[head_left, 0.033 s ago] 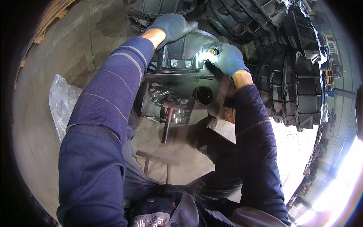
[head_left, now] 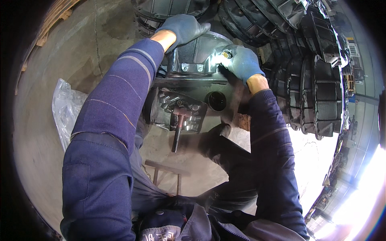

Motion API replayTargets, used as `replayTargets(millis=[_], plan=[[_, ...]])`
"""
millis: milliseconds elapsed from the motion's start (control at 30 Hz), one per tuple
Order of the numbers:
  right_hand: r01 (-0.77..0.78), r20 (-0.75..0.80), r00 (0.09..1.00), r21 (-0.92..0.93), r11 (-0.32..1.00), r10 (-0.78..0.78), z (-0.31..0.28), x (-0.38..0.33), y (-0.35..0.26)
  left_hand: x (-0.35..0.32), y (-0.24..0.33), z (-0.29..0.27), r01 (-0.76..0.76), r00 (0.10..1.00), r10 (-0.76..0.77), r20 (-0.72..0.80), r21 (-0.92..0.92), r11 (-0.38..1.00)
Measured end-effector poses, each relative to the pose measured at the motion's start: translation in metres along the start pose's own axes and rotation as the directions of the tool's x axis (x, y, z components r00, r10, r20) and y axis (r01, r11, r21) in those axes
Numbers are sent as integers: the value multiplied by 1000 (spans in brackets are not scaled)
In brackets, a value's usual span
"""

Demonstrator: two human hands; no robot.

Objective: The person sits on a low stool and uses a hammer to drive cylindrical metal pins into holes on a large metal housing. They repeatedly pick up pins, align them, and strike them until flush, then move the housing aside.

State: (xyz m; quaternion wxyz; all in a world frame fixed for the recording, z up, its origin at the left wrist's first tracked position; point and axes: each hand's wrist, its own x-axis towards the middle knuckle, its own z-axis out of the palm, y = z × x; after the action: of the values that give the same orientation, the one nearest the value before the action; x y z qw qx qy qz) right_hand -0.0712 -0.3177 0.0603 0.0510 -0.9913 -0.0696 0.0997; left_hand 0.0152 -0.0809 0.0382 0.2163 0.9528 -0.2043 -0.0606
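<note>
A dark cast-metal housing [head_left: 191,52] stands on a dark work stand [head_left: 189,83] in front of me. My left hand [head_left: 183,30], in a blue-grey glove, grips its upper rim, with the thumb stretched to the right; the other fingers are partly hidden. In my gloved right hand [head_left: 242,63] is a small lit flashlight [head_left: 226,54], close to the housing's right side. Its beam whitens the metal there. Nearer to me, a hammer [head_left: 182,114] lies across a tray [head_left: 152,110] of short metal sleeves. Right of the tray is a round black cup [head_left: 216,101].
Stacked dark ribbed castings [head_left: 305,96] rise at the right, with more castings [head_left: 171,9] behind the housing. Clear plastic sheeting [head_left: 66,112] lies on the floor at left. A low metal frame [head_left: 167,168] sits between my legs. A wooden pallet [head_left: 52,22] stands far left.
</note>
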Motion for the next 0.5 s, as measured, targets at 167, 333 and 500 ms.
replayTargets(millis=[167,333,500], plan=[[20,-21,1000,-17,1000,-20,-3,0,-4,2,2,-6,70,989,-72,125,23,997],[33,-2,999,-32,999,-33,-1,3,-1,1,-3,3,-30,999,31,-39,26,999],[55,22,998,-64,996,-53,-4,4,-1,3,-6,7,-33,999,34,-25,15,999]])
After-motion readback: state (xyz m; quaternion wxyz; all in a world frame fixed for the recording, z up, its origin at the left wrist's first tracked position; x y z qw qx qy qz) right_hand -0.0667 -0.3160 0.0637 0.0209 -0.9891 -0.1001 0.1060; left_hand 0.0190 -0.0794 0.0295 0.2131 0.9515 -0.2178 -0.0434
